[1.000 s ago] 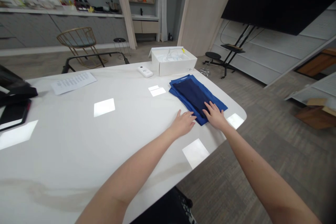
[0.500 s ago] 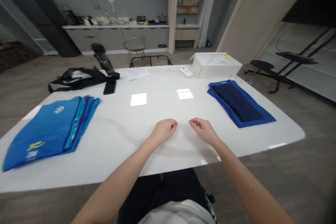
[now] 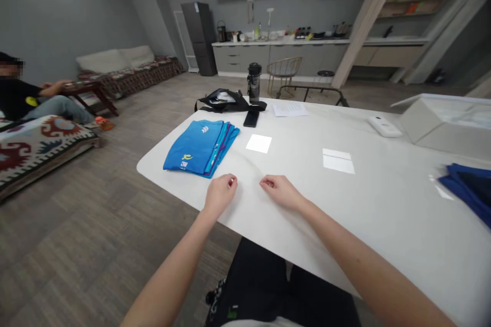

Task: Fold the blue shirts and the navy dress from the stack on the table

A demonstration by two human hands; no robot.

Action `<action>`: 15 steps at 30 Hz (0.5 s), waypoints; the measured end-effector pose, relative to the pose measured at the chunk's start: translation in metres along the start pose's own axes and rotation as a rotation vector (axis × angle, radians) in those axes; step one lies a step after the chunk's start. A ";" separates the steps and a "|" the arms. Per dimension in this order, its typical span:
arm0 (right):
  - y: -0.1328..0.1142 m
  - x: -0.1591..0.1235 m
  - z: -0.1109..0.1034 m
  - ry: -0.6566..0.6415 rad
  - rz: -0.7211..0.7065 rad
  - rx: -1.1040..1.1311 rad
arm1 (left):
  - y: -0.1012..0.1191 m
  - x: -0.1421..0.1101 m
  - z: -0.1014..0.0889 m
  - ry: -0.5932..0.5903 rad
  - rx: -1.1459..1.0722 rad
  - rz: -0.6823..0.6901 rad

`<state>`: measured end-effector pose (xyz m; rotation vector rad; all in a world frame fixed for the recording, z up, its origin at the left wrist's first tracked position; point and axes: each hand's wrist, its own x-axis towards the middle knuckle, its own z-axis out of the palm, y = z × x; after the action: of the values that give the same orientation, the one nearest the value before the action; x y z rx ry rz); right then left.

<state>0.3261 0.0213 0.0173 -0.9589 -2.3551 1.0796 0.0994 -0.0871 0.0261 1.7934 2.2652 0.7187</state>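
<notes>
My left hand (image 3: 220, 194) and my right hand (image 3: 279, 190) hover over the white table (image 3: 345, 199) near its front edge, both loosely curled with fingers closed and nothing visible in them. A stack of light blue folded shirts (image 3: 201, 146) lies on the table just beyond and left of my left hand. At the far right edge lies a folded dark blue cloth stack (image 3: 470, 191), well away from my right hand.
A black bag (image 3: 224, 101), black bottle (image 3: 253, 83), phone (image 3: 251, 118), paper sheet (image 3: 290, 109), white remote (image 3: 384, 126) and open white box (image 3: 445, 123) sit along the table's far side. A person (image 3: 23, 99) sits on a sofa at left. A chair (image 3: 284, 69) stands behind.
My hands left the dark blue stack, drew back and curled closed. The view swung left, so the light blue stack is now near my left hand.
</notes>
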 end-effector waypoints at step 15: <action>-0.094 0.207 0.116 -0.051 -0.190 -0.491 | -0.116 0.051 -0.037 0.208 0.438 -0.184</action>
<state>0.0754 0.0652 0.0275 -0.8392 -2.7505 0.4643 -0.0307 -0.0676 0.0125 1.7018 2.8619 0.4131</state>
